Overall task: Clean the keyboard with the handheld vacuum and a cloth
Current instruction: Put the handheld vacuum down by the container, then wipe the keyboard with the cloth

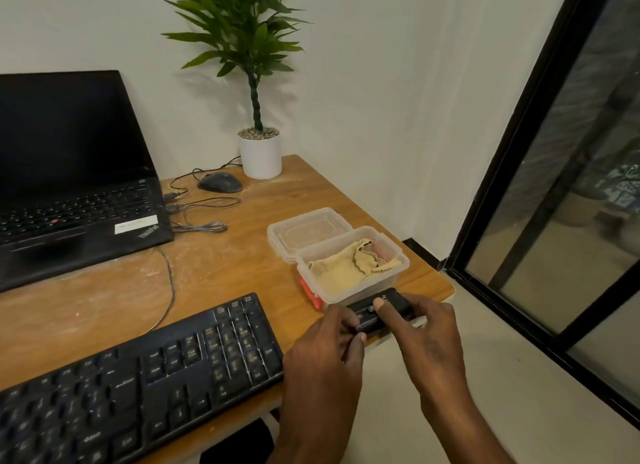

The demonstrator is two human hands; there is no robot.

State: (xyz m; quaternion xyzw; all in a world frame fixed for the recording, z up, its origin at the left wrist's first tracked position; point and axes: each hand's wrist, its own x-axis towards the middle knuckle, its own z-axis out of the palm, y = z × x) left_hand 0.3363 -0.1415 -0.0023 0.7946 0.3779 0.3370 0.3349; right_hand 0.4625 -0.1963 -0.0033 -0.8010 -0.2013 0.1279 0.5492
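A black keyboard (138, 380) lies along the desk's front edge, at the lower left. To its right, near the desk's edge, both hands hold a small black handheld vacuum (391, 302). My left hand (325, 345) grips its near end with curled fingers. My right hand (426, 332) wraps round its right side, with the thumb pressed on its top. A beige cloth (349, 267) lies crumpled in a clear plastic box (398, 274) just behind the vacuum.
The box's clear lid (304, 228) lies behind it, and something red (310, 295) shows at its left side. An open black laptop (69, 193), a mouse (220, 182), loose cables (201, 217) and a potted plant (259, 151) stand further back. The desk's edge (446, 290) drops to the floor on the right.
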